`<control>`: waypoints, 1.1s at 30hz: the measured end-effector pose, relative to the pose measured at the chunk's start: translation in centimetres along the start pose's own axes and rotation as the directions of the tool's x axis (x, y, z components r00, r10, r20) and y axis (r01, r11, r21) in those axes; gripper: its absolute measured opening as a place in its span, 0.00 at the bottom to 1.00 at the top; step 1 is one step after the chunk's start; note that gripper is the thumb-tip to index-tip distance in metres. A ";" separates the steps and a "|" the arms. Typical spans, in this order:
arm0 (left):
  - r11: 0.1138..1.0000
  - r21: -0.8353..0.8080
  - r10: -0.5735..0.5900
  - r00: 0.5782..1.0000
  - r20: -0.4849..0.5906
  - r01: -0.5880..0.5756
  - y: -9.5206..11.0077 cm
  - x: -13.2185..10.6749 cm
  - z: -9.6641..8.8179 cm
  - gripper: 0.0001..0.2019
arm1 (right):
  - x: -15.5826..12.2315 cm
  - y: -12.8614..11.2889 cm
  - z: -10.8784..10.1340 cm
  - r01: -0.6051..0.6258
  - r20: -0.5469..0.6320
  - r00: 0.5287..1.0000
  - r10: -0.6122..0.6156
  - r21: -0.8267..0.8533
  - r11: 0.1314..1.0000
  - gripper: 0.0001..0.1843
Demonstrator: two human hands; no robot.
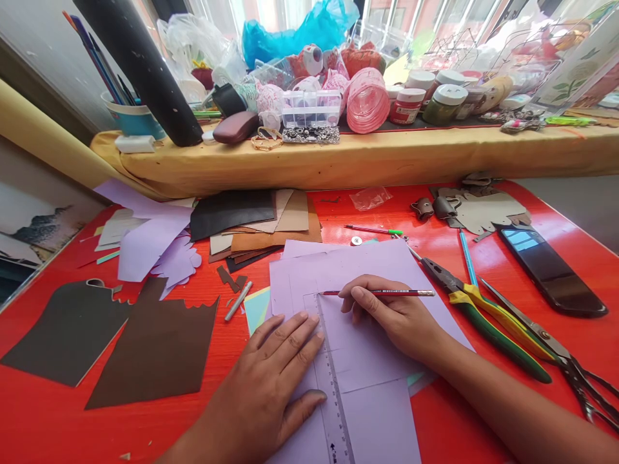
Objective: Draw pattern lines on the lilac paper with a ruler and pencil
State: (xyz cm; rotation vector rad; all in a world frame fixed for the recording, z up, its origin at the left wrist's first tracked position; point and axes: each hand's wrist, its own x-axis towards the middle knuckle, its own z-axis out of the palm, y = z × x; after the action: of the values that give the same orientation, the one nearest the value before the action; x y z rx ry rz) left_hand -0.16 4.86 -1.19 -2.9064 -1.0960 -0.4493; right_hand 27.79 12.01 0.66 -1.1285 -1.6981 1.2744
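Observation:
Sheets of purple paper [367, 264] lie in front of me, with thin pencil lines drawn on the top one. A clear ruler [338, 412] lies lengthwise on the paper. My left hand [278, 367] rests flat with fingers stretched out, its fingertips and thumb pressing along the ruler's left edge. In my right hand [387, 312] is a dark red pencil [401, 293], pinched between thumb and fingers. The pencil's tip touches the paper near the ruler's top end, and its eraser end points right.
Green-yellow pliers [498, 328], scissors [551, 341] and a phone [551, 270] lie on the right. Brown leather pieces [159, 354] and purple paper scraps [155, 238] are on the left. Stacked leather [232, 216] lies behind. A cloth-covered ledge [300, 164] with jars borders the table's back.

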 end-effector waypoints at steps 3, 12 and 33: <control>1.000 -0.015 -0.007 1.000 0.012 0.007 0.0 0.0 0.0 0.29 | 0.0 -0.1 0.0 0.003 0.002 1.000 -0.003 -0.013 1.000 0.22; 1.000 -0.013 0.000 1.000 0.005 0.000 0.0 0.2 0.0 0.28 | 0.0 -0.3 0.2 0.007 -0.004 1.000 -0.007 -0.050 0.999 0.23; 1.000 -0.025 -0.011 1.000 0.018 0.011 0.0 0.0 0.0 0.30 | 0.0 -0.4 0.1 0.004 -0.008 1.000 -0.005 -0.064 0.998 0.23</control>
State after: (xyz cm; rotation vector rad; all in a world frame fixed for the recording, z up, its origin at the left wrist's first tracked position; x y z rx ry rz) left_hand -0.17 4.91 -1.16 -2.9335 -1.1175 -0.4415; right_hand 27.60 11.88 1.04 -1.1645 -1.7454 1.2187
